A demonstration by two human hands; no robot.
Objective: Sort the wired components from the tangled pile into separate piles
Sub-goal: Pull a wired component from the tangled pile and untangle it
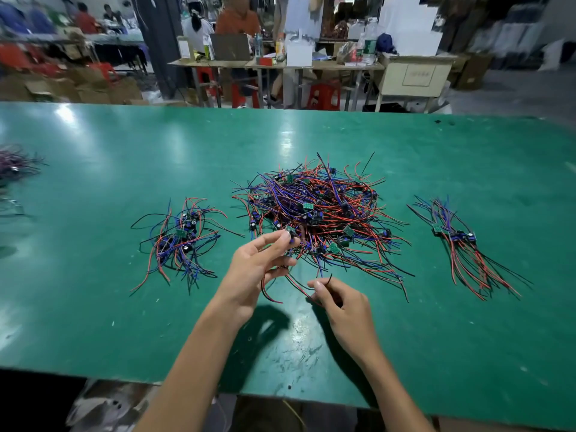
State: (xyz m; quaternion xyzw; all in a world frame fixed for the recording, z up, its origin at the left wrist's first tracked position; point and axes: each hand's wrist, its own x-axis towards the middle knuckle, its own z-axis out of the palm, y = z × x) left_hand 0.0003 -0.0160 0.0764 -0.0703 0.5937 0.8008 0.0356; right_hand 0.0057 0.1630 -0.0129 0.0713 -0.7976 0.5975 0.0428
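A big tangled pile (314,210) of small green boards with red, blue and black wires lies in the middle of the green table (93,322). A smaller loose pile (180,241) sits to its left, and a neater row of components (458,241) lies to its right. My left hand (258,269) pinches one wired component (290,236) at the near edge of the big pile. Its red and black wires loop down toward my right hand (339,304), which pinches the wire ends just above the table.
Another bunch of purple-looking wires (15,163) lies at the table's far left edge. Beyond the table stand desks, red stools, cardboard boxes and seated people. The table's near edge (280,394) runs below my forearms.
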